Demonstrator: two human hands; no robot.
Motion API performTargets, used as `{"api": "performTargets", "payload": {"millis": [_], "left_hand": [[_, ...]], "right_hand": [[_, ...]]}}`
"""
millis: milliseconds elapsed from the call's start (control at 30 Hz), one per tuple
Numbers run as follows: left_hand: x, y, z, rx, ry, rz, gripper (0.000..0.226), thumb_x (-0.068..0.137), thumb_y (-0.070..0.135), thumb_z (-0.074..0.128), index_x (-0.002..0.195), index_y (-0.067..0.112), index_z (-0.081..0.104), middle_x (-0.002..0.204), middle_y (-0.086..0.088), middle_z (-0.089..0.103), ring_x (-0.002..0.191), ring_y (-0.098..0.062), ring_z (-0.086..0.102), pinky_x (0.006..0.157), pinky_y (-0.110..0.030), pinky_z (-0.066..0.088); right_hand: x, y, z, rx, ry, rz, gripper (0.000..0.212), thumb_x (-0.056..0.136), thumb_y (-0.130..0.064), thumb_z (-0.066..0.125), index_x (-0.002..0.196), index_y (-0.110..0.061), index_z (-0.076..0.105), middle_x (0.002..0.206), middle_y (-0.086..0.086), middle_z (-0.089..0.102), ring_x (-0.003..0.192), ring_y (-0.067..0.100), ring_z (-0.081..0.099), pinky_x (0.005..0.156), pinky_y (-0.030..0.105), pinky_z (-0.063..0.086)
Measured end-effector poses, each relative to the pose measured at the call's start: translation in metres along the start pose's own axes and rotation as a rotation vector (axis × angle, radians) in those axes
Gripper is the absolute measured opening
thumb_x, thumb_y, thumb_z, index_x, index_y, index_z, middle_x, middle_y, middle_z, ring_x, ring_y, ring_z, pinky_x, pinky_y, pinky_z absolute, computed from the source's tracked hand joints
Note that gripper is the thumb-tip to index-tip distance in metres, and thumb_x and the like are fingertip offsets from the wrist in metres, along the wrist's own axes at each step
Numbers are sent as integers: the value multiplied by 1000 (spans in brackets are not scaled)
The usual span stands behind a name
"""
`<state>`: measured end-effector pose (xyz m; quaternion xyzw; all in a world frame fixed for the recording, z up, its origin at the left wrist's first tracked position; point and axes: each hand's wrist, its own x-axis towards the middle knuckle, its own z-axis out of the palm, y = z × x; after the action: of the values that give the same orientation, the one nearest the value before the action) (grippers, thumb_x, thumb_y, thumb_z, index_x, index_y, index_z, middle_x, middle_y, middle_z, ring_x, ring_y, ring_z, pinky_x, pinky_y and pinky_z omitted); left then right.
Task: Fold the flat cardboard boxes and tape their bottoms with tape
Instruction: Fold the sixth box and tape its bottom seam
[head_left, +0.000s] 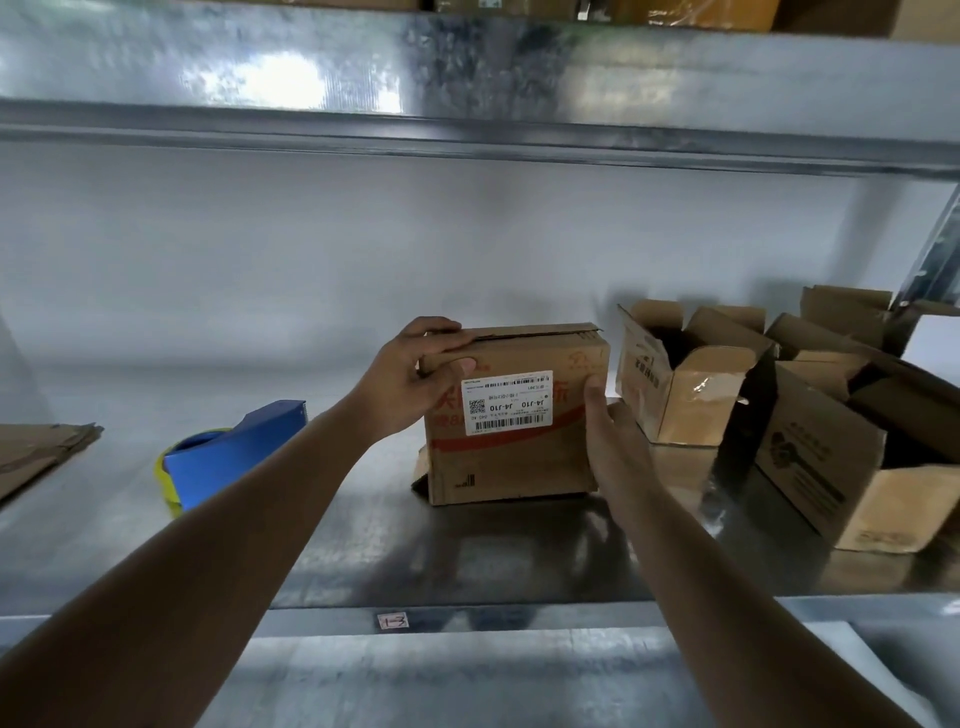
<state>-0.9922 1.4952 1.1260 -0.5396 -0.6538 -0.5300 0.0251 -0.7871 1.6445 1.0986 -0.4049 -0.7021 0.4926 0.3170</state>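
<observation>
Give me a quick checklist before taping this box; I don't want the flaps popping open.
1. Box upright on shelf: ok.
2. Top flaps closed flat: not ok, the far edge is lifted.
3. Left hand pinning the top left corner: ok.
4. Right hand steadying the right side: ok.
5. Tape dispenser within reach, left of box: ok, but no hand is on it.
6. Tape end ready: cannot tell.
</observation>
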Motion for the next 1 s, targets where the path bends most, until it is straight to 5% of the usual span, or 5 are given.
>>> {"api": "performTargets", "payload": {"millis": [200, 600, 733, 900, 1000], "left_hand": [[-9, -16, -1, 60, -33, -7, 34, 95, 17, 73, 129, 17, 73, 134, 6, 57, 119, -2, 60, 87, -13, 52], [-3, -5, -43, 146, -269, -70, 40, 87, 24, 80, 126, 26, 75, 132, 9, 59, 113, -11, 66, 95, -19, 52], [-7, 0, -46, 122, -287, -88, 40, 87, 17, 82, 126, 27, 75, 132, 9, 58, 119, -7, 63, 96, -17, 50], [-15, 1, -49, 81, -255, -65, 50, 76, 29, 87, 125, 30, 76, 133, 9, 60, 128, -11, 58, 104, -25, 51], [-23, -1, -53, -21, -197, -71, 55, 72, 22, 89, 125, 24, 76, 136, 5, 60, 128, -18, 60, 103, -35, 55]], "right_hand": [[11, -3, -6, 63, -6, 14, 91, 94, -83, 22, 164, -25, 21, 163, 8, 34, 148, 32, 35, 119, 54, 30], [20, 0, 4, -49, 14, 4, 78, 103, -72, 19, 112, -10, 65, 108, 7, 65, 105, 26, 61, 106, 49, 47], [17, -11, 9, 137, -106, 37, 74, 105, -68, 20, 139, -15, 59, 116, 2, 63, 125, 28, 60, 115, 51, 43], [24, -5, 0, 168, -178, 98, 66, 103, -68, 13, 93, -25, 63, 90, 3, 69, 93, 21, 67, 107, 43, 48], [27, -4, 0, 49, -257, 67, 90, 95, -76, 6, 105, -14, 71, 103, 6, 74, 107, 24, 68, 109, 43, 45]]}}
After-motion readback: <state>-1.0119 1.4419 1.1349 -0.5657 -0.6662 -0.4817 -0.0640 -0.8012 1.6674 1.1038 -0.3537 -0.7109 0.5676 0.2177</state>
